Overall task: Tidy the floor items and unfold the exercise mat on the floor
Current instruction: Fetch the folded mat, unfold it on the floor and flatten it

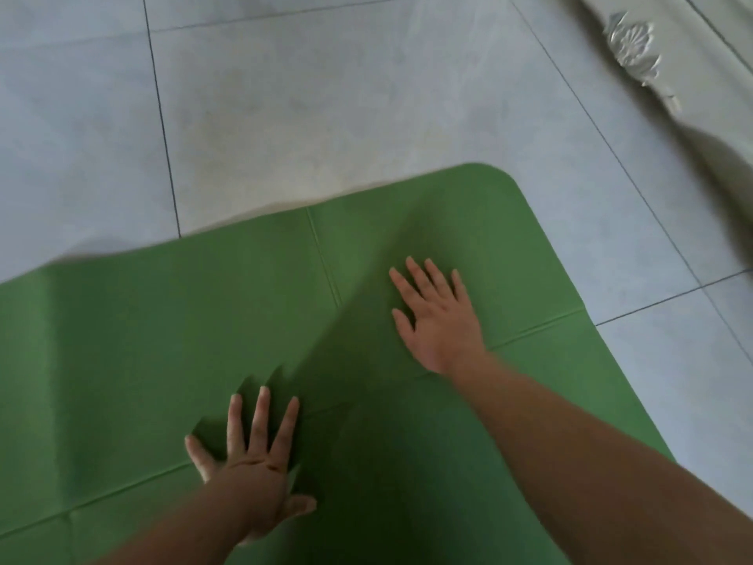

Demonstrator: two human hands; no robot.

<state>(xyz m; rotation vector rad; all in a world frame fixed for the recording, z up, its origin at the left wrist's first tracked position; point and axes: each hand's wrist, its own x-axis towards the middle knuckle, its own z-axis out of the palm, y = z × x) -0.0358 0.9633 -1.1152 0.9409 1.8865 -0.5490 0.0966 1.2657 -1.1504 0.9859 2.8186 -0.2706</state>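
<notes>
The green exercise mat (203,340) lies spread on the tiled floor (326,95), its rounded far-right corner flat, fold creases crossing it. Both hands press on it palm-down: the left hand (248,462) near the middle, the right hand (438,320) toward the far-right corner, each grip wide, fingers splayed, holding nothing. The mat looks thin, soft and light, likely springy at the creases; its edges or corners seem the best places to take hold. A pale patterned cloth (652,55) lies well apart at the floor's far right
</notes>
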